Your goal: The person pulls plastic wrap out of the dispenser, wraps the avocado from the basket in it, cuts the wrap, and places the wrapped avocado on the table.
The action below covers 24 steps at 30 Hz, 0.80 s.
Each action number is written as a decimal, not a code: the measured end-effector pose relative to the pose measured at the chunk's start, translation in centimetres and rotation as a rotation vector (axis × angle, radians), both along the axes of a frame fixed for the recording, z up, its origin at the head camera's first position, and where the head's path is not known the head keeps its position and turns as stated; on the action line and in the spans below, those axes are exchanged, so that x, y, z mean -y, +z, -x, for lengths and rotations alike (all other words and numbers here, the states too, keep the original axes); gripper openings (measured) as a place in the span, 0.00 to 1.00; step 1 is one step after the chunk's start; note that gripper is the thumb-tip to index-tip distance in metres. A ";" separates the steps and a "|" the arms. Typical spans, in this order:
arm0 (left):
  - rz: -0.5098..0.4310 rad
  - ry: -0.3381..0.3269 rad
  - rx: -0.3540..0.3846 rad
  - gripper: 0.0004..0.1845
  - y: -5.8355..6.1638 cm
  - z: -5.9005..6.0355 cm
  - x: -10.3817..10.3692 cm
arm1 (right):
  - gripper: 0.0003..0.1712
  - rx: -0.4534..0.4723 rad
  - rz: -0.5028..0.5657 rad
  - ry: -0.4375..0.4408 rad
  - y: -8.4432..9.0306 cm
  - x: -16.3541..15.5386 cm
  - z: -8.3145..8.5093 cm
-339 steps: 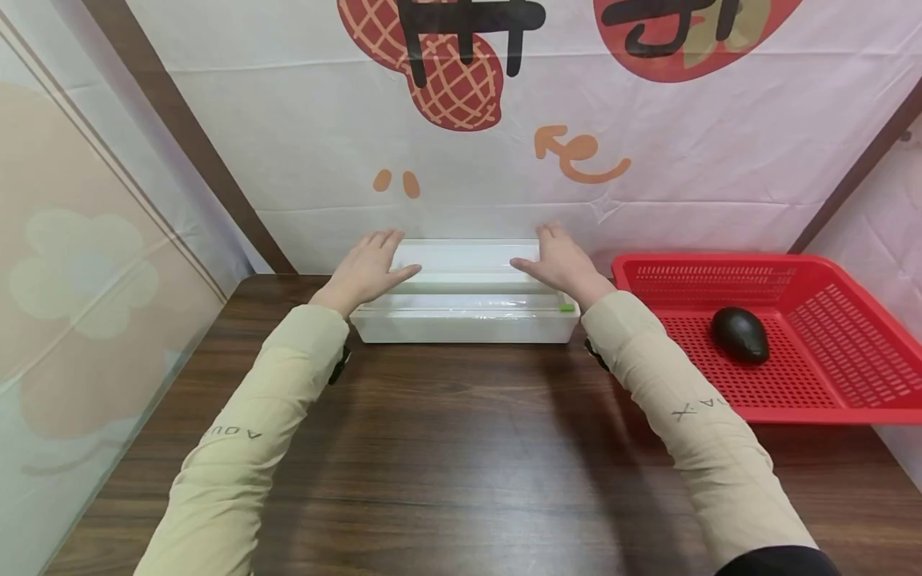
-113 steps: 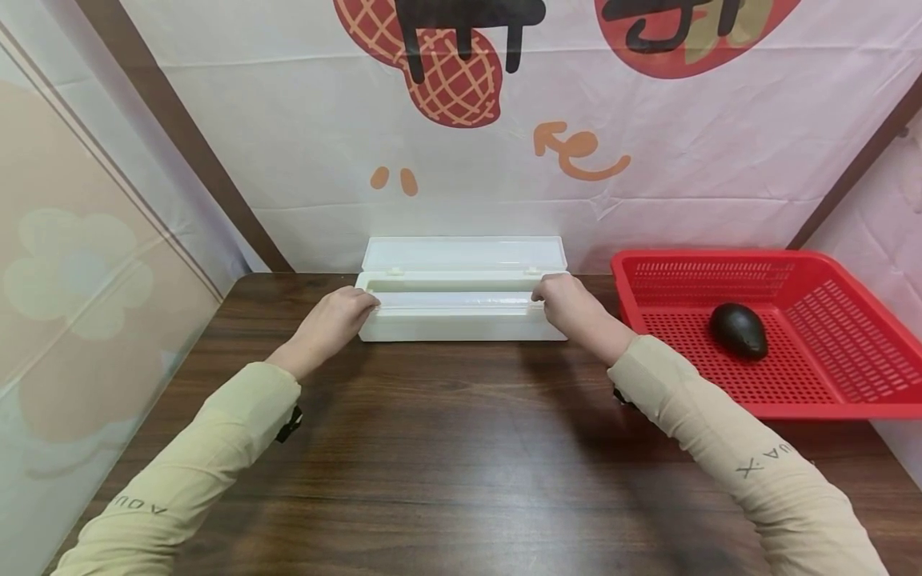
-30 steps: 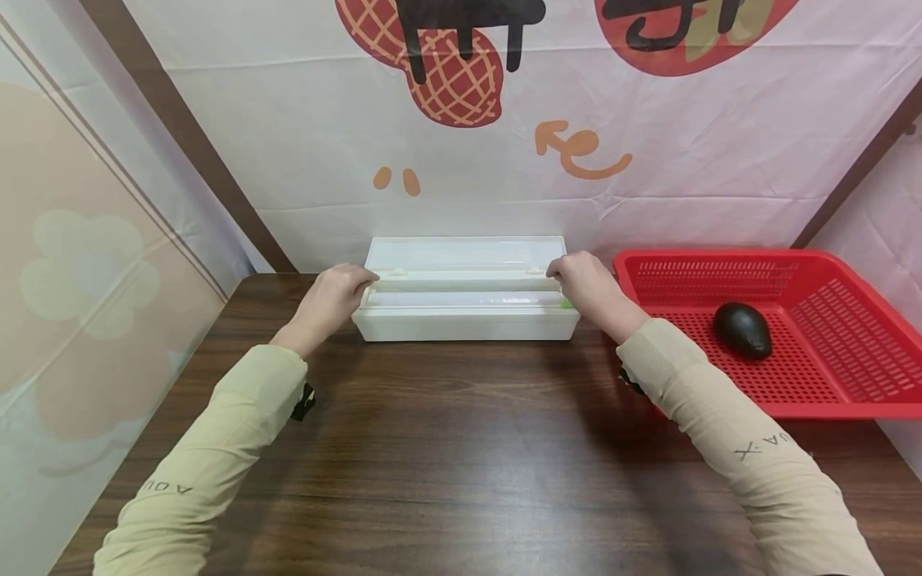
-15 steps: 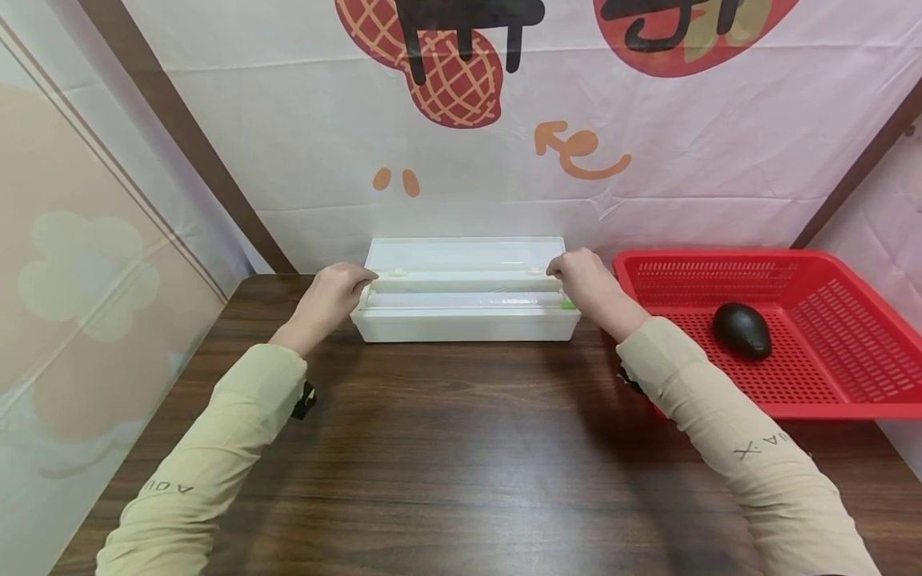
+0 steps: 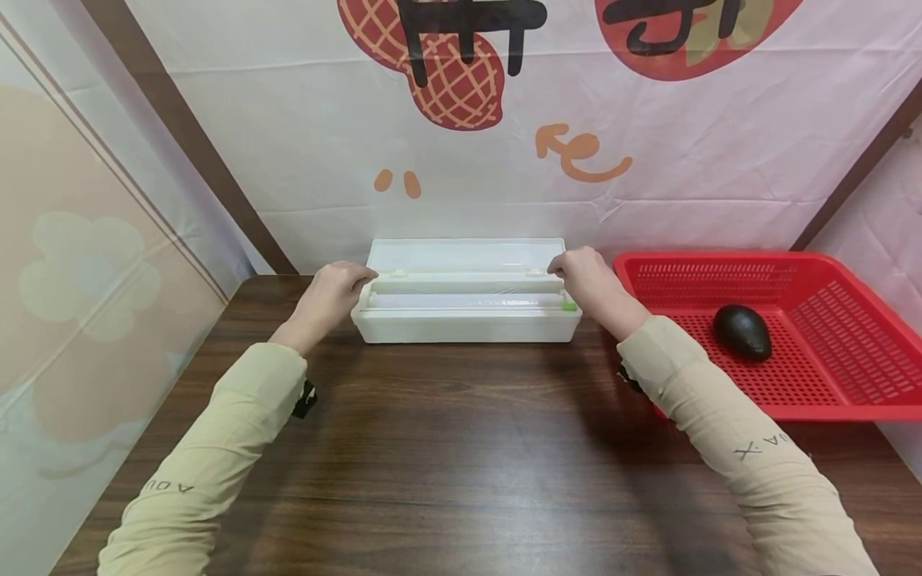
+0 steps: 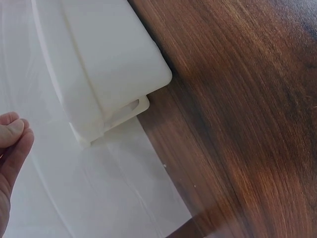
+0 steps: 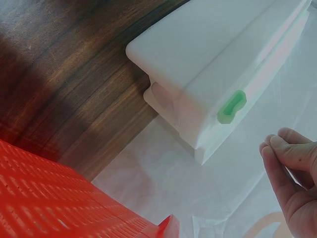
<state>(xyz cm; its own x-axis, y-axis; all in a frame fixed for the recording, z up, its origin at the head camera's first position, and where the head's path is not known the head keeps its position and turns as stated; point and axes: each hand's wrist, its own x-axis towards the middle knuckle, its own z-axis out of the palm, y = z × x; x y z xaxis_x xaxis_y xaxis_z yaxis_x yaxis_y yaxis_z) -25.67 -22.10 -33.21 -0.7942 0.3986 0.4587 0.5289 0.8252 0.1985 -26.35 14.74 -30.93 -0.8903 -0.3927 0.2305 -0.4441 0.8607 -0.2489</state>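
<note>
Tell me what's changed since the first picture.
The left hand and right hand have drawn outward from over the open lid and gone from spread to pinching, apparently on clear film, too faint to confirm. The cling film box, its green slider, the red basket and the avocado in it stay put.

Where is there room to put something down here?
The big bare patch of table lies in front of the box, between the sleeves. The basket has bare floor around the fruit. It's crowded at the back, with the left hand and right hand at the box's ends and the basket close by.
</note>
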 end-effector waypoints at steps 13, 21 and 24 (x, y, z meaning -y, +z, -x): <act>-0.005 0.014 0.000 0.09 0.4 -0.1 0.1 | 0.13 -0.011 0.009 0.003 0.5 0.1 -0.3; -0.001 0.031 0.014 0.09 0.6 0.0 0.1 | 0.13 -0.019 0.009 0.002 0.8 0.1 -0.4; 0.000 0.032 0.012 0.09 0.7 -0.1 0.1 | 0.13 -0.004 0.012 -0.010 0.9 0.1 -0.4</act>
